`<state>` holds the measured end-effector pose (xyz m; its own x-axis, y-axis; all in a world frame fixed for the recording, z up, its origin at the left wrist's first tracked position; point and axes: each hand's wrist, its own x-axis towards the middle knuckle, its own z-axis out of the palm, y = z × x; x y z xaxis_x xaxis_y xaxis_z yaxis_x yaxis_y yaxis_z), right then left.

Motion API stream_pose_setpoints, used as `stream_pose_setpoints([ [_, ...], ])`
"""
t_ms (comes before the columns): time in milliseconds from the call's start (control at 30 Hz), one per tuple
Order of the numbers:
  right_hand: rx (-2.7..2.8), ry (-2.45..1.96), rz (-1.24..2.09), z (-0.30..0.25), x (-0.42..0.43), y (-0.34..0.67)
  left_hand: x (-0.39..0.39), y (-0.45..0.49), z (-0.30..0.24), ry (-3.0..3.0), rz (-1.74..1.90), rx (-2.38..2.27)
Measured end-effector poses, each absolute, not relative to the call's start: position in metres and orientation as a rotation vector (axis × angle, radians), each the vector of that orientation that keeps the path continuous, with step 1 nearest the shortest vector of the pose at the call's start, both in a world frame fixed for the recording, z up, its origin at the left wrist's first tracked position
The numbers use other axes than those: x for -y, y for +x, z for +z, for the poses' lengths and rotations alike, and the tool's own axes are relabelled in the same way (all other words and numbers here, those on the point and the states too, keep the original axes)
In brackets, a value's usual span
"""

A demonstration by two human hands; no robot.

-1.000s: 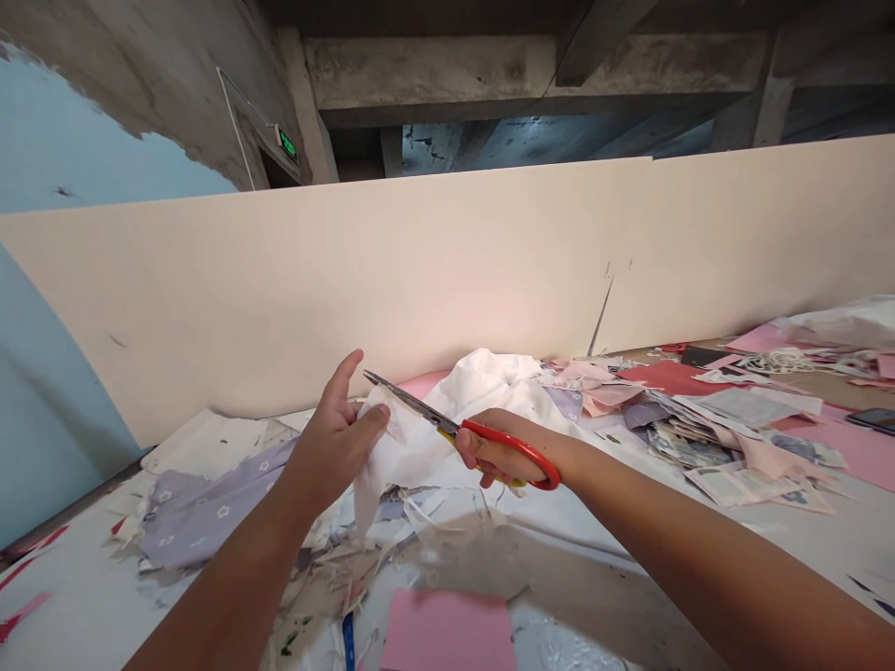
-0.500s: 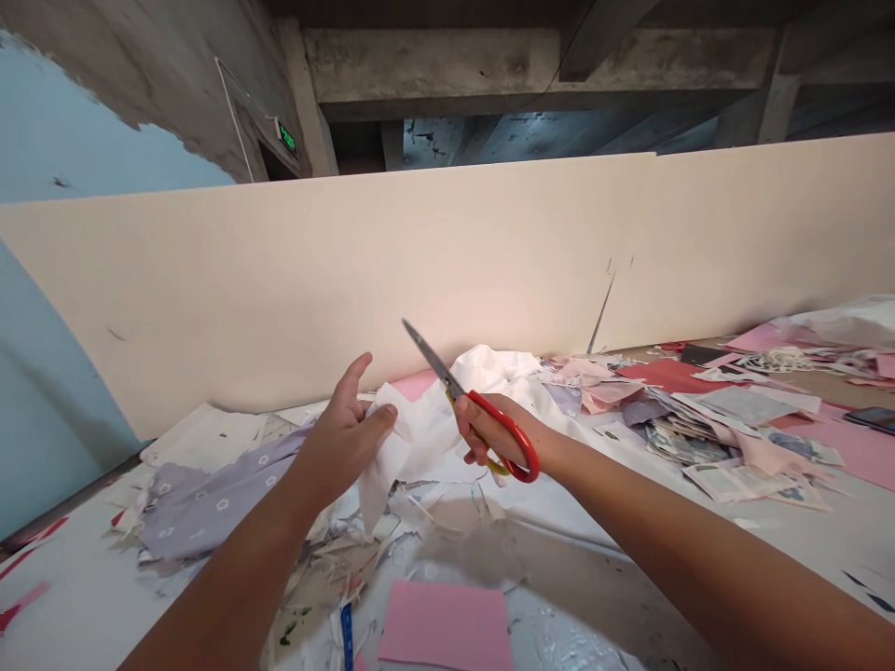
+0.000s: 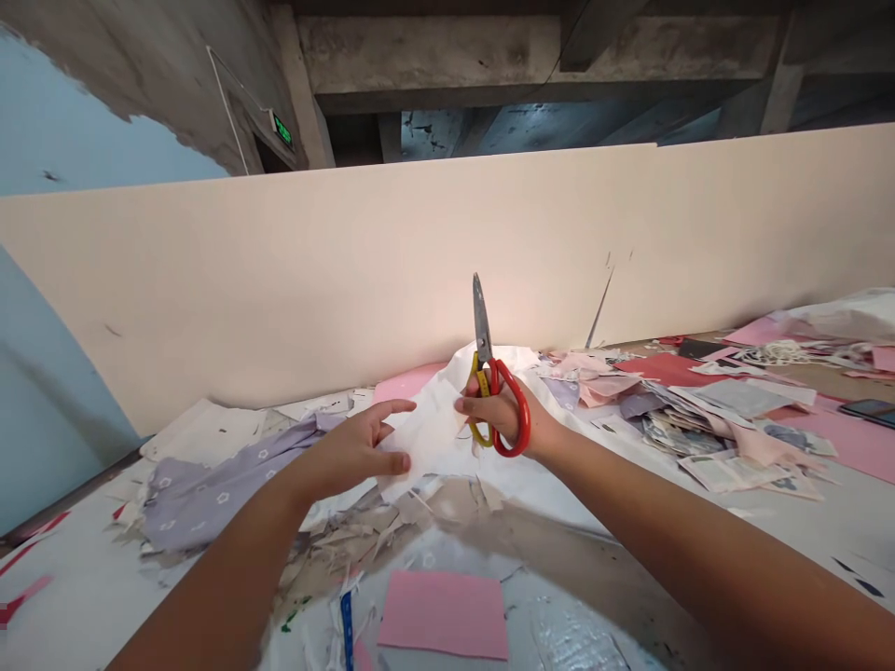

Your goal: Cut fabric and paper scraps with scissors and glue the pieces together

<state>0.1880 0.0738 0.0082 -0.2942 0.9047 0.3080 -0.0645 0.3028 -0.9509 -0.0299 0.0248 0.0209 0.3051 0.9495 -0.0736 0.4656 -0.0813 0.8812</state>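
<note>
My right hand (image 3: pixel 498 410) grips a pair of scissors (image 3: pixel 482 321) by its red and yellow handles. The blades are together and point upward in front of the pale board. To the left, my left hand (image 3: pixel 356 447) has its thumb and forefinger spread, with nothing pinched between their tips. Thin white cloth (image 3: pixel 430 424) lies right beside its fingertips and runs behind my right hand. Whether the right fingers also touch this cloth I cannot tell. Purple flowered fabric (image 3: pixel 216 485) is spread beyond my left forearm. A pink sheet (image 3: pixel 444 613) lies flat on the table near me.
A tall cream board (image 3: pixel 350 280) stands along the table's back. Paper and cloth scraps (image 3: pixel 378 531) litter the middle. A pile of paper pieces (image 3: pixel 720 419) lies at the right, with a dark phone (image 3: pixel 871 412) farther right. A blue strip (image 3: pixel 347 629) is near the front.
The scissors have swung from pointing up-left to nearly upright. My left thumb has come off the white cloth it pressed, and that hand's fingers have spread.
</note>
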Motion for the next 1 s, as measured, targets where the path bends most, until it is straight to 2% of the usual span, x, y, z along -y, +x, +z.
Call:
stream_pose_setpoints([
  [167,1.679,-0.803,1.328,0.014,-0.075,0.198,-0.021,-0.043,0.030,1.705,0.669,-1.334],
  [600,2.071,-0.961,1.278,0.031,-0.028,0.209,0.008,-0.027,0.055,1.863,0.276,-1.443],
  [800,2.120,-1.141,1.432,0.003,0.003,0.223,0.026,-0.011,0.032,1.776,0.037,-1.458],
  [1000,2.120,-1.433,1.675,-0.029,0.024,0.218,0.033,-0.010,-0.012,1.757,0.039,-1.528],
])
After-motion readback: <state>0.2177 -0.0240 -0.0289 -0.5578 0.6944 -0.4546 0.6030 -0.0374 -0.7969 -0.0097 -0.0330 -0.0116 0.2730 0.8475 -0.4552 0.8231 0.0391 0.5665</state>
